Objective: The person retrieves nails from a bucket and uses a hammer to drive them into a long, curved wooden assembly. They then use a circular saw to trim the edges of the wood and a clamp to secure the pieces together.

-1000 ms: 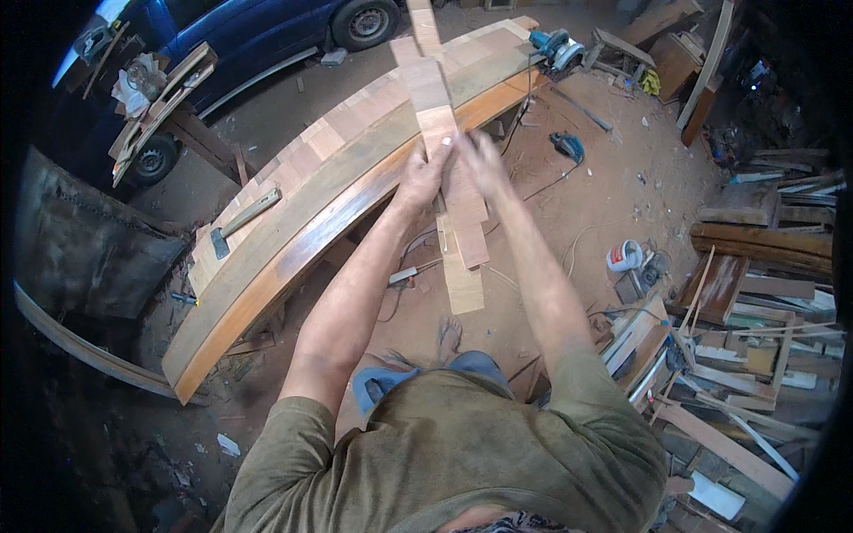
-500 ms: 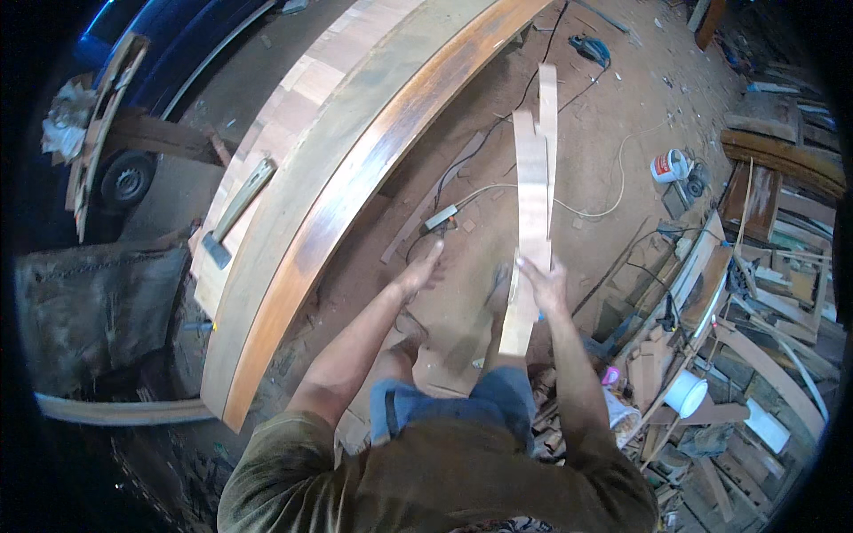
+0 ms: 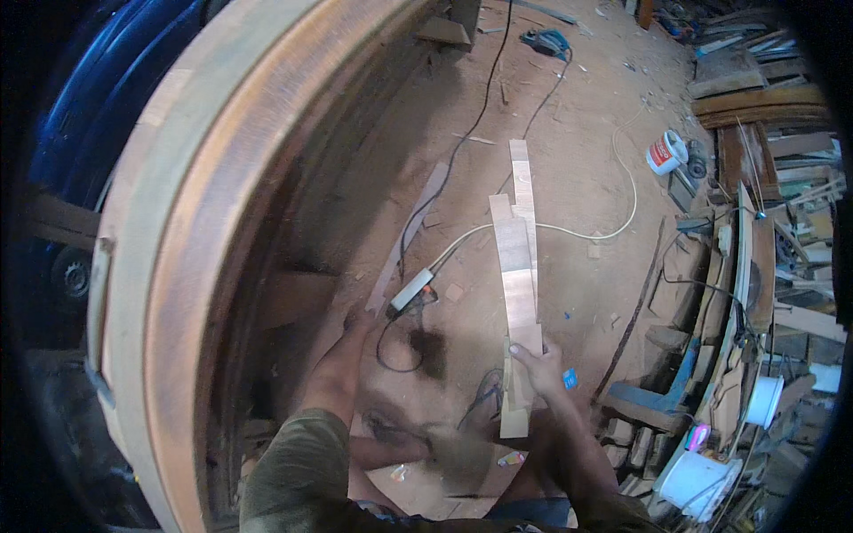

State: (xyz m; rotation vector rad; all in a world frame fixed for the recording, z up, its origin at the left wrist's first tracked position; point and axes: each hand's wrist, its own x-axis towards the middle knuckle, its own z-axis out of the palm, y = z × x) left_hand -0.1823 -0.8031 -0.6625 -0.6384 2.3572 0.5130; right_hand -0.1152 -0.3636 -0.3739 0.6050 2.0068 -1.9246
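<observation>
My right hand (image 3: 539, 366) is closed round a bundle of thin wooden strips (image 3: 519, 258), its thumb lying across the top. The strips overlap lengthwise, with their ends staggered, and point away from me over the floor. My left hand (image 3: 358, 322) is low, beside the near end of a long thin wooden strip (image 3: 410, 229) that lies on the floor. Blur and shade obscure its fingers, so whether it touches that strip is unclear. On the left stands a large curved wooden workpiece (image 3: 213, 178) with a smooth brown edge.
A white power strip (image 3: 411, 291) lies on the floor with its pale cable curving off to the right. Further away are a blue power tool (image 3: 545, 41) and a white bucket (image 3: 666, 153). Timber offcuts (image 3: 702, 355) and a white container (image 3: 697, 484) crowd the right side.
My view has shifted lower and closer to the floor. My left hand has reached down toward the floor strip. The bundle stays in my right hand, now lower in view.
</observation>
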